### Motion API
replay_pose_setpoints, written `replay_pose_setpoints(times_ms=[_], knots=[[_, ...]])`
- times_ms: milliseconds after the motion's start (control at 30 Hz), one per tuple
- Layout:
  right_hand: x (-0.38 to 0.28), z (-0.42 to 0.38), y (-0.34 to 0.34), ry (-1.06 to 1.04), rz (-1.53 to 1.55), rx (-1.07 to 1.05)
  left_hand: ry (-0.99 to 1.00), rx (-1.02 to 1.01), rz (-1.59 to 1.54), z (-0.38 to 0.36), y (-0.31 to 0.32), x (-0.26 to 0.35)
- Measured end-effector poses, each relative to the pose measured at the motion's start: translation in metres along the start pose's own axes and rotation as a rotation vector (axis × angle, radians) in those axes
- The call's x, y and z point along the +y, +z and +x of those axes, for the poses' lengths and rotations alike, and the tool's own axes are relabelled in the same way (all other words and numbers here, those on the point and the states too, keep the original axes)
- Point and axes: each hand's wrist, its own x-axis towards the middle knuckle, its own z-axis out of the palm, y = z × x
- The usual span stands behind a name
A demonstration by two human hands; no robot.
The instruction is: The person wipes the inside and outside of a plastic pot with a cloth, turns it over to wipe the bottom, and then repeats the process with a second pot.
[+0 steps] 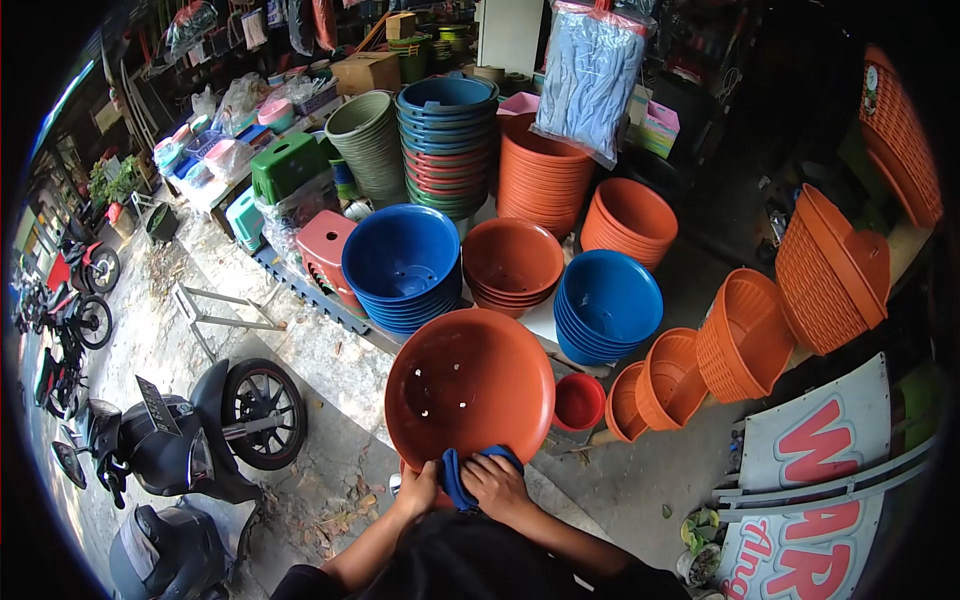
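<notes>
"Where does the wide orange pot lie from the hands?"

"Straight beyond them, its mouth tipped up towards the wearer. Both hands are at its near rim, the left hand a little left of the middle, the right hand a little right."

"And what is each one gripping?"

"The left is closed on the near rim, beside the left end of a blue cloth; I can't see the fingers underneath. The right is bunched over the cloth, pressing it against the rim."

"Any long axis?"

"Not on the pot, it's round. The cloth runs roughly left to right along the near rim. Most of the inner wall, with the small holes in the base, lies on the far side of both hands."

"Which hand is nearer the right wall?"

"The right one. The left is nearer the left wall."

"What crowds the edges?"

"On the far side, the blue pots and the brown pots, close by. Right of it, a small red pot. To the left, pavement stretches to a parked motorbike, so the room for moving is more to that side."
</notes>
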Motion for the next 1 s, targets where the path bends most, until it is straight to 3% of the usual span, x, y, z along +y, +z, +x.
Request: replay_pose_setpoints(times_ms=[33,100,200,300,333,433,467,567,600,667,700,767,833,933,1000], knots=[[0.004,-0.002,-0.003,-0.032,-0.009,-0.007,0.114,-0.013,-0.08,0.005,-0.003,-0.011],[0.016,-0.005,-0.008,-0.085,-0.039,-0.008,0.122,-0.001,0.019,0.016,-0.019,-0.026],[0.033,-0.004,-0.019,-0.198,-0.076,-0.015,-0.072,-0.097,0.107,0.003,-0.03,0.023],[0.05,-0.006,-0.03,-0.274,-0.088,-0.038,-0.112,-0.199,0.231,-0.002,-0.047,0.056],[0.055,-0.004,-0.035,-0.324,-0.096,-0.048,-0.162,-0.18,0.372,-0.019,-0.045,0.097],[0.067,-0.006,-0.039,-0.397,-0.135,-0.062,-0.051,-0.288,0.511,-0.005,-0.071,0.101],[0.071,-0.003,-0.041,-0.424,-0.186,-0.051,-0.11,-0.337,0.525,0.001,-0.078,0.107],[0.069,0.003,-0.036,-0.459,-0.25,0.004,-0.064,-0.26,0.444,-0.001,-0.073,0.14],[0.065,0.009,-0.036,-0.41,-0.254,0.059,-0.065,-0.26,0.444,0.001,-0.068,0.136],[0.056,0.019,-0.027,-0.365,-0.255,0.117,0.237,-0.065,0.049,0.008,-0.054,0.128],[0.05,0.022,-0.019,-0.284,-0.235,0.132,0.182,-0.015,0.128,0.0,-0.043,0.13],[0.034,0.028,-0.006,-0.197,-0.215,0.15,0.477,0.069,0.125,0.039,-0.026,0.032],[0.017,0.033,0.004,-0.053,-0.137,0.196,0.365,0.105,0.049,0.023,0.006,0.014],[0.001,0.031,0.013,-0.012,-0.094,0.193,0.185,0.141,0.052,0.011,0.011,0.028],[-0.006,0.026,0.013,-0.006,-0.122,0.108,0.204,0.172,0.077,0.013,0.005,0.013]])
